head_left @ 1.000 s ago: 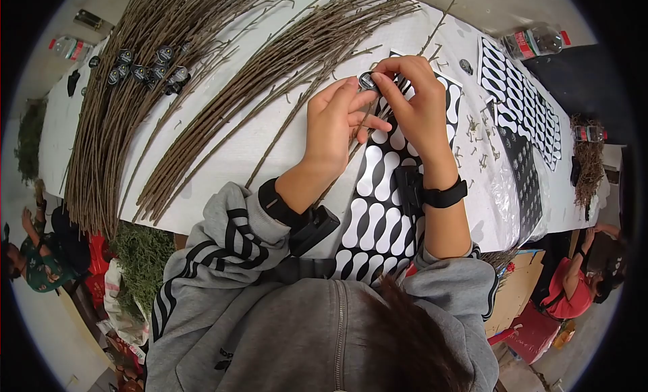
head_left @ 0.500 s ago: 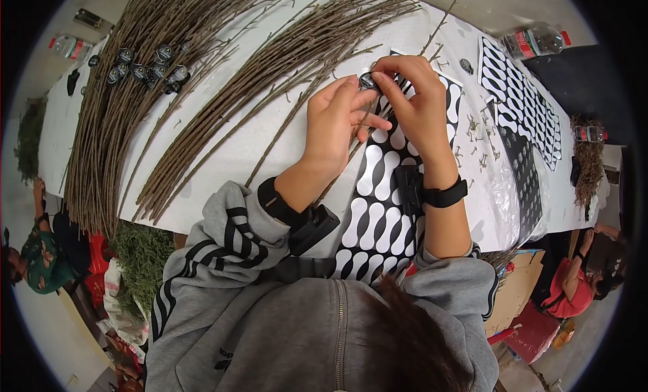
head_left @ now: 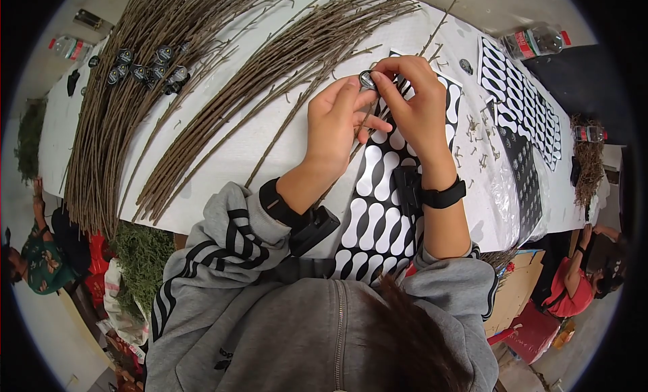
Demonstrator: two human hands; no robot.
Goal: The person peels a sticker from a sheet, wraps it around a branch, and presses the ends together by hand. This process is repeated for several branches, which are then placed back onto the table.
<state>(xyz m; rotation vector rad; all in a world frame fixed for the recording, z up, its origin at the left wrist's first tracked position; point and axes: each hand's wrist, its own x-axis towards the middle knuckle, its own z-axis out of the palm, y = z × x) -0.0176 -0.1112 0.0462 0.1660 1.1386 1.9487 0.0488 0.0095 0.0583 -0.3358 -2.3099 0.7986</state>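
Note:
My left hand (head_left: 327, 132) and my right hand (head_left: 420, 102) meet above the white table. Between the thumbs and fingertips of both is a small round black label (head_left: 367, 80) with pale markings. My left hand's lower fingers are spread loosely beside thin brown twigs (head_left: 383, 113), which run behind the label and between my hands. Whether the label is fastened to those twigs is hidden by the fingers. A black sheet of white dumbbell-shaped stickers (head_left: 370, 215) lies beneath my hands and right forearm.
At left, a large twig bundle (head_left: 101, 149) carries round black labels (head_left: 162, 53); another twig pile (head_left: 223, 115) lies beside it. More sticker sheets (head_left: 518, 88), a plastic bag (head_left: 496, 196), small scraps (head_left: 482, 135) and a bottle (head_left: 536, 42) are at right. People sit at both sides.
My hands stay nearly in place, with my left hand's fingers shifting very slightly around the label. The people at the far left and right have moved their arms a little.

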